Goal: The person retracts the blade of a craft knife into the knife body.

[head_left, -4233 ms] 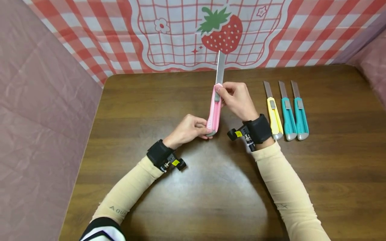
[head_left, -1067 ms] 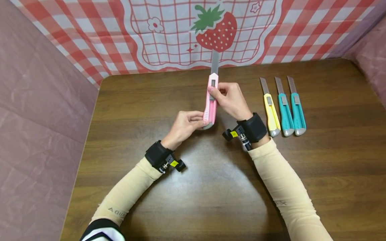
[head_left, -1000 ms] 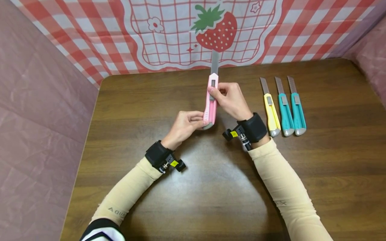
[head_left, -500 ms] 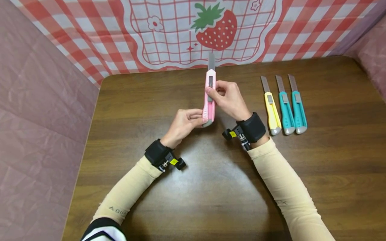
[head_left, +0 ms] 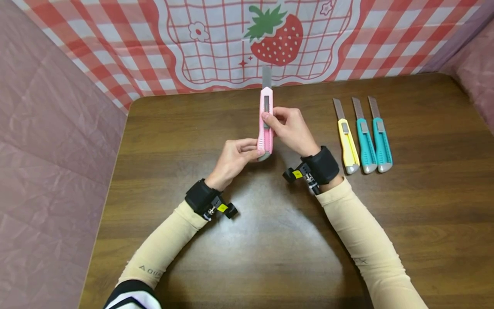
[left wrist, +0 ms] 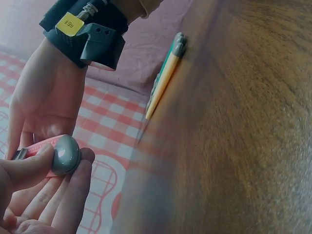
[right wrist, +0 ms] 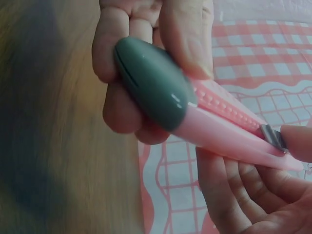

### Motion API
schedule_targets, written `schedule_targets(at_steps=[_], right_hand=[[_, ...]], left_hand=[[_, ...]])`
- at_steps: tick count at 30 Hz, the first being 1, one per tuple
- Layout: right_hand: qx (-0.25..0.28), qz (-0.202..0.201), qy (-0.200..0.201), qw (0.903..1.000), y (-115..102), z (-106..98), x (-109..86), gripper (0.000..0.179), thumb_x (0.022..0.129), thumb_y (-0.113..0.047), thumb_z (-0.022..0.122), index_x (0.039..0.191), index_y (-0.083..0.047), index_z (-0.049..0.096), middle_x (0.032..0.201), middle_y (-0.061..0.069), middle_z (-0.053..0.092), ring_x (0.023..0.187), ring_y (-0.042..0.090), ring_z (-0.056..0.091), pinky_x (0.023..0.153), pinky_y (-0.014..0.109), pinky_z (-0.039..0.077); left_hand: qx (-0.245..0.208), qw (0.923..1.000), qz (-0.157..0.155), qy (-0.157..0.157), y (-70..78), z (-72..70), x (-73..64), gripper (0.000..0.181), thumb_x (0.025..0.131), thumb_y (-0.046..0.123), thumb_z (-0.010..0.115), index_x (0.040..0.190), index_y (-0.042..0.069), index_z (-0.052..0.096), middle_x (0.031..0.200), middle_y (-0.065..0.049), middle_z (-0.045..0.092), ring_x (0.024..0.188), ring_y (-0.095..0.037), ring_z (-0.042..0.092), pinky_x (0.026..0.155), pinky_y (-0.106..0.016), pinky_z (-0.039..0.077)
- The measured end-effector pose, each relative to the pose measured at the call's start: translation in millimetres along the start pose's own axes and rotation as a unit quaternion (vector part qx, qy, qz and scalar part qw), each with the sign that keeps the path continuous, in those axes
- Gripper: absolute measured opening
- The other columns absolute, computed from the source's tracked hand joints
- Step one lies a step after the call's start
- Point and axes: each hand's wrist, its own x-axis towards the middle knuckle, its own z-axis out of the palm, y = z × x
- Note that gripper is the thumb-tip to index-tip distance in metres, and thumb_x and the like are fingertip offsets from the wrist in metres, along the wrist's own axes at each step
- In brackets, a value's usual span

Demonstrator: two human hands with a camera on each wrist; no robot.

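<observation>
Pinching the grey base (right wrist: 153, 85) of the pink plastic cutter (head_left: 266, 134), left of the yellow plastic cutter (head_left: 349, 148), is the left hand (head_left: 233, 158) — the right hand (head_left: 294, 131) grips the handle (right wrist: 226, 134), thumb (right wrist: 298, 143) on the metal slider (right wrist: 273, 138). Even pressure — clear of the silver blade (head_left: 266, 77) — seems best.

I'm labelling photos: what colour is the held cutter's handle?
Pink; the handle shows best in the right wrist view.
</observation>
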Motion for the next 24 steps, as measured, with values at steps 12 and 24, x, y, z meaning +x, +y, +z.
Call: schedule_targets(at_steps=[12, 24], right_hand=[[0.001, 0.022, 0.022, 0.9995, -2.1, 5.1, -2.2, 0.034, 0.097, -0.028, 0.049, 0.081, -0.001, 0.062, 0.062, 0.014, 0.048, 0.052, 0.017, 0.04, 0.042, 0.024, 0.031], [-0.012, 0.011, 0.042, 0.999, -12.2, 7.5, -5.6, 0.028, 0.096, -0.021, 0.052, 0.09, 0.003, 0.065, 0.069, 0.013, 0.056, 0.057, 0.016, 0.044, 0.045, 0.023, 0.034]], left_hand=[[0.035, 0.9993, 0.009, 0.011, 25.8, 6.0, -9.8, 0.025, 0.083, -0.005, 0.064, 0.107, -0.012, 0.061, 0.096, -0.027, 0.066, 0.081, -0.021, 0.064, 0.073, -0.031, 0.058], [0.034, 0.9994, 0.003, 0.01, 24.8, 6.6, -10.2, 0.025, 0.083, -0.004, 0.064, 0.107, -0.012, 0.061, 0.096, -0.027, 0.066, 0.081, -0.021, 0.064, 0.077, -0.041, 0.057]])
